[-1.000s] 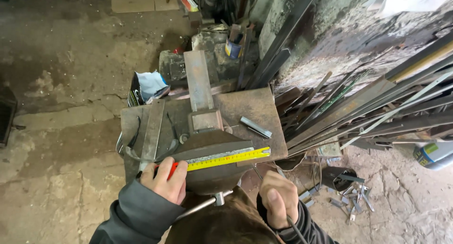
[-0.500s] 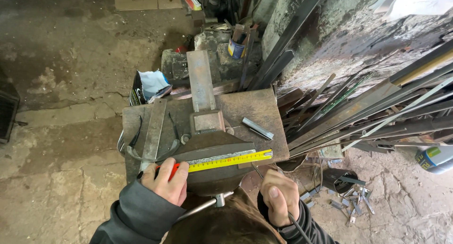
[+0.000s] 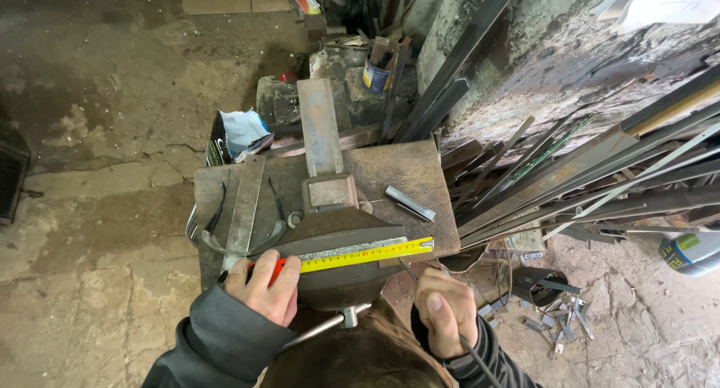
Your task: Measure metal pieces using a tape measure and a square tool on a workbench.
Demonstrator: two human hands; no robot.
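**Tape measure stretched along a clamped metal piece**

Fingers (image 3: 264, 272) of the left hand (image 3: 262, 290) are curled and clamped on the red case of a tape measure (image 3: 279, 268), which sits at the left end of a bench vise (image 3: 330, 238). The yellow tape blade (image 3: 367, 254) runs from the case to the right, lying flat along a grey metal strip (image 3: 352, 247) held in the vise, and its tip reaches the strip's right end. The right hand (image 3: 444, 313) is closed in a fist around a thin dark rod-like tool (image 3: 472, 354) (what kind of tool it is cannot be told), just below the blade's right end.

The vise stands on a rusty brown work surface (image 3: 409, 170). A long flat steel bar (image 3: 319, 125) lies over the back of the vise, pointing away from the person. A narrower flat bar (image 3: 244, 208) lies on the surface to the left, beside dark tongs (image 3: 214, 223). A short shiny metal piece (image 3: 410, 203) rests to the right of the vise. Long steel bars and rods (image 3: 600, 178) lean in a pile at the right, against a rough wall.
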